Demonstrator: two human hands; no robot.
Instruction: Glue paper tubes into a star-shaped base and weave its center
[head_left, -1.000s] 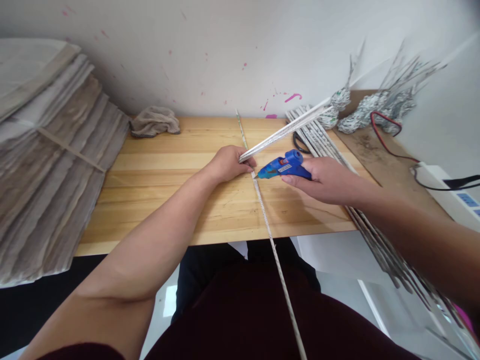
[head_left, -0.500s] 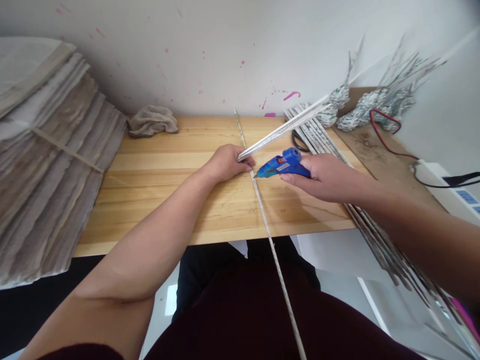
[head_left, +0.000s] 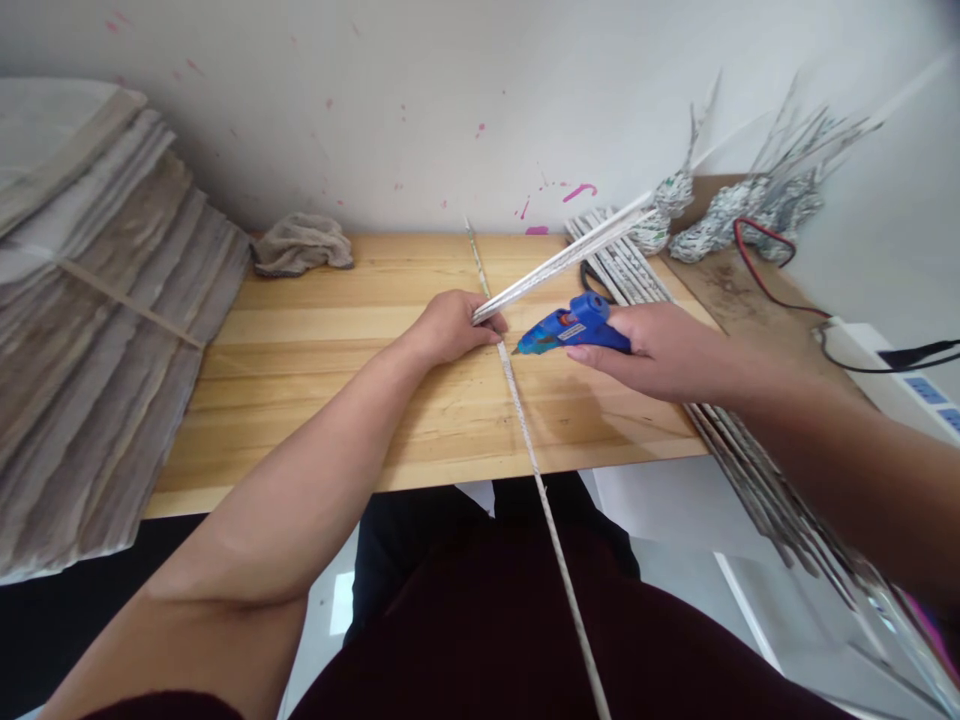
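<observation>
Left hand (head_left: 454, 325) closed, thumb and fingers clamped on a bundle of thin white paper rods (head_left: 562, 262) slanting up to the right; fingertips also at a long speckled rolled-paper rod (head_left: 535, 455). Can't tell how firmly they press it. Right hand (head_left: 656, 350) wrapped round a blue plastic glue gun (head_left: 585, 320), metal nozzle pointing left and a bit down.

Change: the nozzle tip has drawn slightly right, off the rod where it was at the pale section just below the left fingertips. Now a small gap, so the tip is beside the rod, not on it. Left hand about the same.

Pose: left forearm comes in from lower left, palm low over the wooden worktop (head_left: 337, 400); right forearm in from the right, hand raised a little, thumb along the gun's near side.

Long rod lies across the worktop, far end toward the wall, near end out past the front edge over the lap. Farther right: a pile of speckled paper rods (head_left: 634, 272), a black loop handle partly under it, a white power strip (head_left: 892, 365). Left: crumpled grey-brown cloth (head_left: 302, 243), tall tied stack of grey-brown sheets (head_left: 112, 330).
</observation>
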